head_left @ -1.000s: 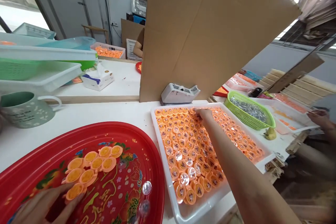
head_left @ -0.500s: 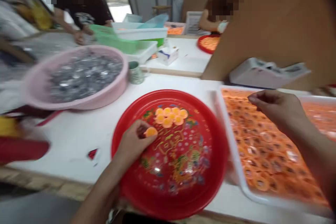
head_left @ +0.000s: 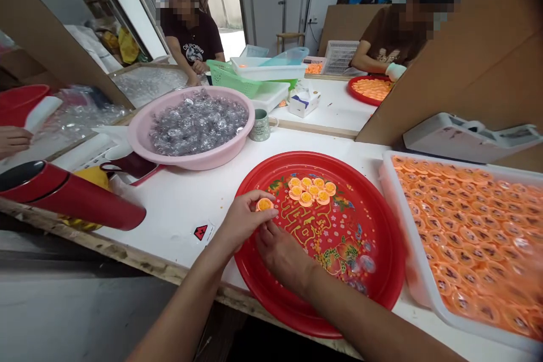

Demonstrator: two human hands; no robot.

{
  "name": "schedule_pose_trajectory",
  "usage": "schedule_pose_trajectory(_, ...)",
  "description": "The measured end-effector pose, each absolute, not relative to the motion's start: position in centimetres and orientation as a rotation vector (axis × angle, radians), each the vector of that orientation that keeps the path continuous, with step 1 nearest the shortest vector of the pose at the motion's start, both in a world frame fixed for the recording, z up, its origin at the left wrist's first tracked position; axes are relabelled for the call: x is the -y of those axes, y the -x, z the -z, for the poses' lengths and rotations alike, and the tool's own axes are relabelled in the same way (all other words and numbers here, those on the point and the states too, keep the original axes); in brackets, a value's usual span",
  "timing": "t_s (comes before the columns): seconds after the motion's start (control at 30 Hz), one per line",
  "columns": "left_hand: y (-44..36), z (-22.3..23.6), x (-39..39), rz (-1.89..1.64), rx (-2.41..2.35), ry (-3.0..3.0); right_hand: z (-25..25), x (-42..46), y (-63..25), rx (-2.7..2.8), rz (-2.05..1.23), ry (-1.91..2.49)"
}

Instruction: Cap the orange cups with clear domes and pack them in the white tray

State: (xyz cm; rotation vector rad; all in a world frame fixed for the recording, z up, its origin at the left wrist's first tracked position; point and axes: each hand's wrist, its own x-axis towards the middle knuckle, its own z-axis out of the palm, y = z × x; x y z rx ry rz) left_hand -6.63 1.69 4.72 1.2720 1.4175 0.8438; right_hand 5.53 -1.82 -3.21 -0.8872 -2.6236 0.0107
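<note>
Between the thumb and fingers of my left hand (head_left: 246, 218) is a small round orange piece (head_left: 265, 204) with a yellow centre, held over the left part of a red round tray (head_left: 271, 300). My right hand (head_left: 286, 254) is just below it, fingers bent and closed together close to the left fingertips. Whatever those fingers hold, if anything, is hidden. Several similar orange pieces (head_left: 306, 198) lie in a cluster on the tray's far side. Flowers and gold characters decorate its floor. A few clear discs (head_left: 365, 263) show at its right side.
A white tray (head_left: 418, 277) full of orange pieces stands at the right. Back left are a pink basin (head_left: 190, 161) of clear plastic pieces and a green mug (head_left: 260, 126). A red thermos (head_left: 93, 201) lies at the left edge. Two people sit across the table.
My right hand has come left from above the white tray to my left hand. The left hand still holds the orange piece. The camera view has shifted.
</note>
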Motion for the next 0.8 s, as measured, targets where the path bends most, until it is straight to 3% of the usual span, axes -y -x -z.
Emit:
schedule_pose_trajectory(0.1, 6.6, -3.3, -0.9, -0.872, -1.266, -1.048, 3.3, 3.1, -8.3, 2.717, 0.056, 0.938)
schedule_pose_trajectory(0.2, 6.1, -2.1, -0.1, -0.896, -1.060, -0.790, 3.5, 4.5, -11.8, 2.613, -0.109, 1.198)
schedule_pose_trajectory(0.27, 5.5, -1.5, 0.3, -0.887, -0.964, -0.679, 3.7, 5.1, -13.7, 2.382, -0.367, 1.364)
schedule_pose_trajectory(0.37, 4.4, -0.9, 0.8, -0.866, -0.936, -0.595, 3.7, 5.4, -15.5, 1.674, -1.012, 1.526)
schedule_pose_trajectory(0.47, 3.5, -0.6, 1.0, -0.849, -0.993, -0.566, 3.1, 5.6, -16.3, 0.919, -1.473, 1.433)
schedule_pose_trajectory(0.8, 1.1, -0.1, 1.7, -0.670, -0.975, -0.701, 1.5, 6.9, -17.7, 0.517, -1.623, 1.226)
